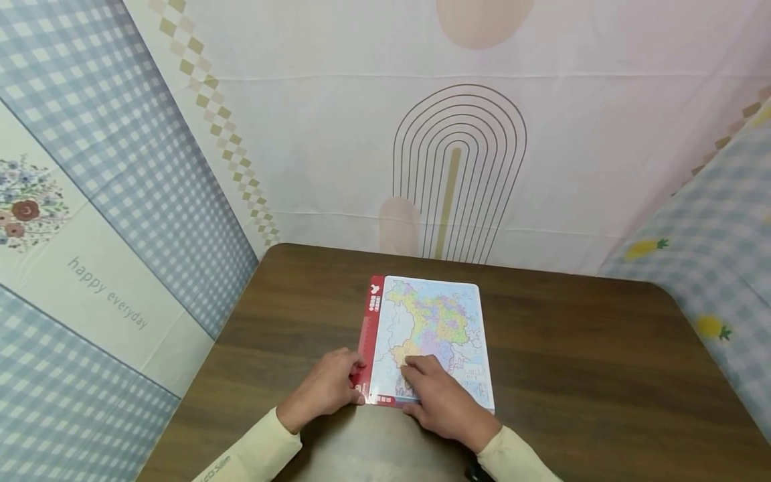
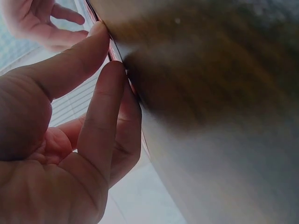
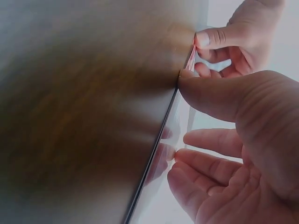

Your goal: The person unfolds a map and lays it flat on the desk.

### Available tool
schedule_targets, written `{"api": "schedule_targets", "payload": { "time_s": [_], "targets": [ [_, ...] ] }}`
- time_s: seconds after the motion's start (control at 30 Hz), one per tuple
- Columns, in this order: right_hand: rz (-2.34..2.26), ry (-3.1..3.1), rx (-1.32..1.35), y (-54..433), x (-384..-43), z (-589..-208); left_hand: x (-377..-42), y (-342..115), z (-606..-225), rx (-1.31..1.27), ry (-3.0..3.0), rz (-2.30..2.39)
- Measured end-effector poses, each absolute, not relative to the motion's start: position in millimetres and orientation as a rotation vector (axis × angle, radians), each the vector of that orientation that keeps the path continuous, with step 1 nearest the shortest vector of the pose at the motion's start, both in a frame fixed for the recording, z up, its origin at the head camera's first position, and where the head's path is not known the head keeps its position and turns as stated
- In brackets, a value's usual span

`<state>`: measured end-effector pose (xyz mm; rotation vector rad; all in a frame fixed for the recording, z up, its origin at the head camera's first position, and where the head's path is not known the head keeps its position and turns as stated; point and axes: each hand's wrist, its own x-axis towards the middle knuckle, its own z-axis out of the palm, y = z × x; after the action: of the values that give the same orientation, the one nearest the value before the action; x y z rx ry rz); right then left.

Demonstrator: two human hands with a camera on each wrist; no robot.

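Note:
A flat, glossy printed map (image 1: pixel 446 321) with a red border strip down its left side lies on the brown wooden table (image 1: pixel 578 355). At its near left corner my left hand (image 1: pixel 330 383) has curled fingers on the red strip, its thumb at the corner. The left wrist view shows that hand's thumb (image 2: pixel 88 53) and index fingertip (image 2: pixel 113 70) right at the thin edge. My right hand (image 1: pixel 442 402) rests over the lower part of the map, thumb at the near edge. In the right wrist view its other fingers (image 3: pixel 205 163) are loosely bent over the shiny surface.
Behind the table hangs a pale cloth backdrop (image 1: pixel 325 147) with an arch pattern. Blue checked cloth flanks the left side (image 1: pixel 199 221) and the right side (image 1: pixel 717 254). Table surface extends on both sides of the map.

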<state>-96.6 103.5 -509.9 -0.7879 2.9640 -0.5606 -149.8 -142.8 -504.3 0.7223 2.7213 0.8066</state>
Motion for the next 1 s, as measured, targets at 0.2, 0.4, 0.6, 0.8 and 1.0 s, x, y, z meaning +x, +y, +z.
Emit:
{"api": "schedule_targets", "payload": {
  "time_s": [0.2,0.4,0.6,0.8,1.0],
  "targets": [
    [-0.533,2.956,-0.788,91.5,-101.2,-510.4,-150.1,-142.8,-504.6,0.735,2.72,0.8],
    [-0.508,2.963,-0.782,88.2,-103.0,-512.6,-149.7,-142.8,-503.8,0.737,2.721,0.799],
    [-0.443,3.004,-0.849,85.9,-101.8,-512.0,-149.1,-142.8,-503.0,0.754,2.743,0.765],
    [-0.359,3.048,-0.914,84.3,-97.6,-512.3,-148.9,-143.4,-502.2,0.779,2.753,0.751],
    [-0.328,3.108,-0.953,84.6,-92.1,-509.5,-148.6,-144.9,-500.8,0.773,2.742,0.736]
  ]
}}
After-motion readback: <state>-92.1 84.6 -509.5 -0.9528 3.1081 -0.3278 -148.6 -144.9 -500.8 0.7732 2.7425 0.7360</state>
